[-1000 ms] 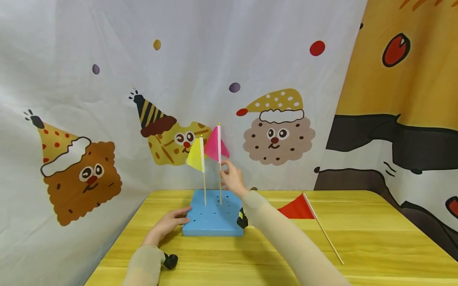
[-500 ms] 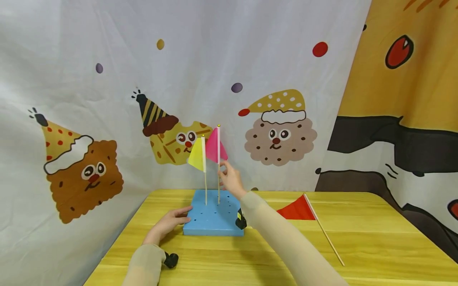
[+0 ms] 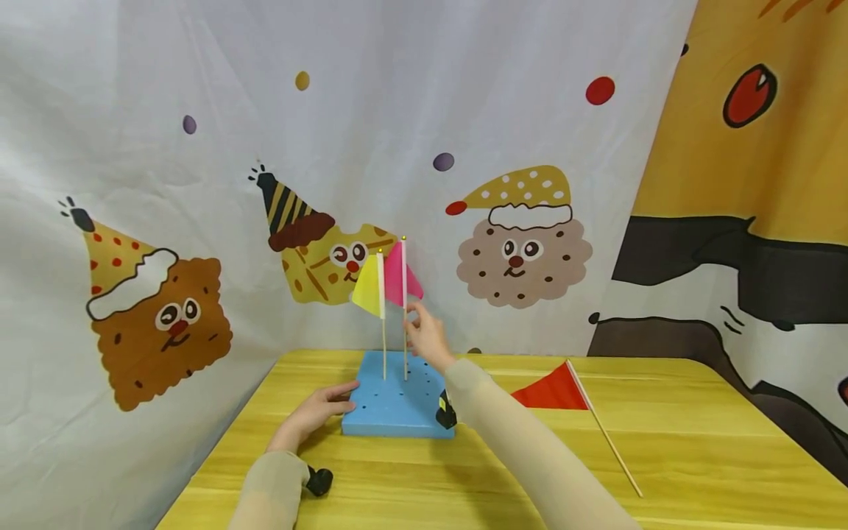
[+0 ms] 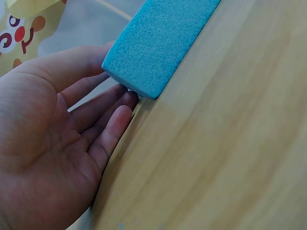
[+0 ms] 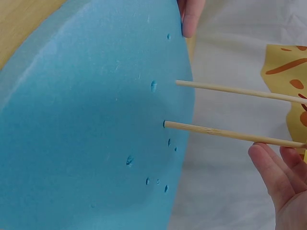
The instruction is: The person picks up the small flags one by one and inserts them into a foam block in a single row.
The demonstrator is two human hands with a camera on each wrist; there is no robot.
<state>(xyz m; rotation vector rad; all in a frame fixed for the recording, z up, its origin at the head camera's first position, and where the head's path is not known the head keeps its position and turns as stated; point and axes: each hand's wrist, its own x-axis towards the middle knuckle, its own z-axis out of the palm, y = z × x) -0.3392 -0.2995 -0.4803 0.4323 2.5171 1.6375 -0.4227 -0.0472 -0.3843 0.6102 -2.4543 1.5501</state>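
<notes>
A blue foam block (image 3: 391, 423) with small holes in its top lies on the table. My right hand (image 3: 429, 335) pinches the wooden stick of a pink flag (image 3: 395, 272) just below its cloth. The lower end of this stick (image 5: 211, 130) is at a hole in the foam. Left of it a yellow flag (image 3: 368, 287) stands upright in the block, with no hand on it. My left hand (image 3: 318, 414) rests against the block's left side, thumb on the upper edge and fingers extended along the side (image 4: 110, 129).
A red flag (image 3: 555, 388) on a stick lies on the wooden table (image 3: 695, 434), right of my right forearm. Behind the table hangs a white curtain (image 3: 371, 132) with printed cartoon biscuits.
The pink flag's stick has shifted slightly left and lower, closer to the yellow flag, with my right hand still pinching it. My left hand stays at the block's side.
</notes>
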